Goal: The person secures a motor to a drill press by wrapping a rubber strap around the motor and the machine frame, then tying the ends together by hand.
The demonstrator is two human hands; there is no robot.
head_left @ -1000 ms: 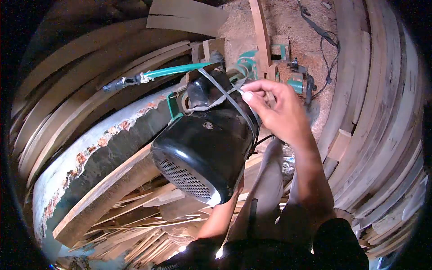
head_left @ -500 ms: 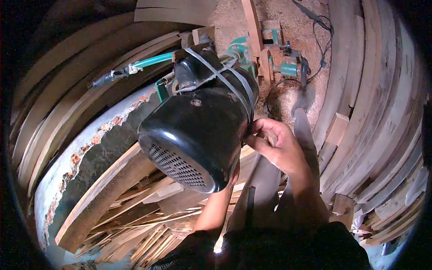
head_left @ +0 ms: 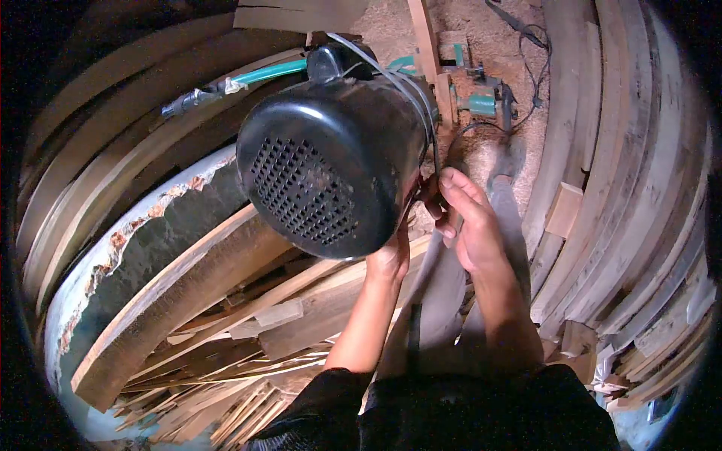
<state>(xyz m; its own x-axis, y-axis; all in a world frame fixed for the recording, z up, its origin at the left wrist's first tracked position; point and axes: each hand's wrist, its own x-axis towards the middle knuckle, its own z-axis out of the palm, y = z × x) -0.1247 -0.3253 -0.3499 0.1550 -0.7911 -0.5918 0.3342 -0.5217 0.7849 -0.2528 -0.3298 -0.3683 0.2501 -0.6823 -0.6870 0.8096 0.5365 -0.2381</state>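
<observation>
A large black motor housing [head_left: 338,128] with a perforated end cap [head_left: 301,192] fills the middle of the view. Over its far end runs a grey cord [head_left: 410,89], coming down the right side. My right hand [head_left: 475,222] is closed in a pinch on this cord beside the housing. From below, my left hand [head_left: 389,259] reaches up against the housing's lower right side. Its fingers are mostly hidden behind the motor and in shadow, close to the right fingertips. A green handle [head_left: 271,73] with a wrapped end sticks out to the left.
Curved wooden pieces [head_left: 639,165] are stacked along the right, with more [head_left: 113,98] on the left. Scrap wood strips [head_left: 278,342] lie below. Sawdust [head_left: 391,26] covers the floor at the back, where a black cable [head_left: 526,56] lies near green machine parts [head_left: 480,104].
The motor appears turned and raised in view, its perforated cap now facing me more. My left hand shows more below it. My right hand has moved slightly up, drawing the cord's end outward.
</observation>
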